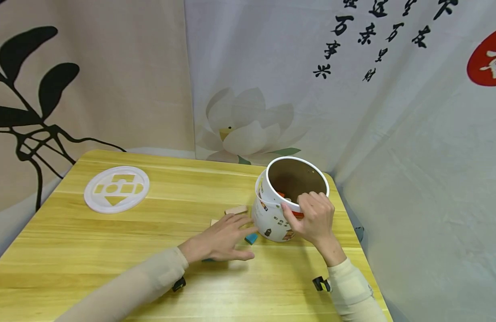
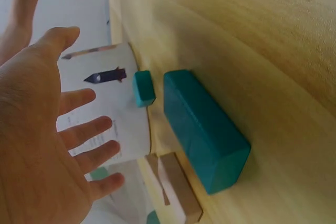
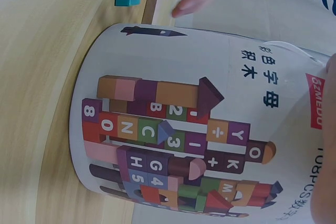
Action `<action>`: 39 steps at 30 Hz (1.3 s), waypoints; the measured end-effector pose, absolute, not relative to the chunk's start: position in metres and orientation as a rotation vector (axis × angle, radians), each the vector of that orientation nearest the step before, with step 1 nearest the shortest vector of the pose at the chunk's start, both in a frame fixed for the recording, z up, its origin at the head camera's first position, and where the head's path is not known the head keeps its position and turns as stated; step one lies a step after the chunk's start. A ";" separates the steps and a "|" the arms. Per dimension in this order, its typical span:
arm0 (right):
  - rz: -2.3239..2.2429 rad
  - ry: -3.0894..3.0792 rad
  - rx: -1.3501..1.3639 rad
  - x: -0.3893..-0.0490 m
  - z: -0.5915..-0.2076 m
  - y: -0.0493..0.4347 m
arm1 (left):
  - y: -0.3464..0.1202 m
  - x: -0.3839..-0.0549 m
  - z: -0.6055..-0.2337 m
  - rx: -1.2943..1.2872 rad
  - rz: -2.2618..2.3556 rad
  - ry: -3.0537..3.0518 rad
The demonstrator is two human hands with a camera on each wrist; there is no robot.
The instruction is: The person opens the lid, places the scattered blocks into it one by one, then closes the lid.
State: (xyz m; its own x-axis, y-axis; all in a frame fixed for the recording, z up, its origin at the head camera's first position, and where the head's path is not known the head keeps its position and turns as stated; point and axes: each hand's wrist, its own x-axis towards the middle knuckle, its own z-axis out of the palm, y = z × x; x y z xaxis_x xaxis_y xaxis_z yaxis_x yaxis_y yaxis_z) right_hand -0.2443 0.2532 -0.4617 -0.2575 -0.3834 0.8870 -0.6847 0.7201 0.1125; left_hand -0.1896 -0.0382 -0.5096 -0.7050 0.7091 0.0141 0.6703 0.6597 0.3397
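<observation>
A white printed bucket [image 1: 272, 223] stands on the table, its open top tipped toward the person, with a few coloured pieces low inside. My right hand [image 1: 314, 217] grips its near rim, fingers over the edge and thumb outside. Spread above the table, my left hand [image 1: 225, 239] is left of the bucket and holds nothing. Under and around it lie a long teal block [image 2: 205, 129], a small teal block [image 2: 143, 88] by the bucket's base, and plain wooden blocks [image 1: 236, 210]. In the head view the left hand hides most of the long teal block.
A white round lid with cut-out shapes [image 1: 116, 208] lies at the table's far left. The wooden table [image 1: 171, 179] meets a hanging cloth [image 1: 240, 67] at the back and another at the right.
</observation>
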 end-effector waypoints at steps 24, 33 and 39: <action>0.358 -1.874 0.826 -0.246 -0.464 0.252 | -0.025 -0.195 -0.529 1.314 0.223 2.725; 0.357 -1.876 0.825 -0.245 -0.462 0.253 | -0.025 -0.194 -0.531 1.359 0.204 2.802; 0.361 -1.869 0.828 -0.245 -0.462 0.252 | -0.026 -0.194 -0.531 1.359 0.247 2.797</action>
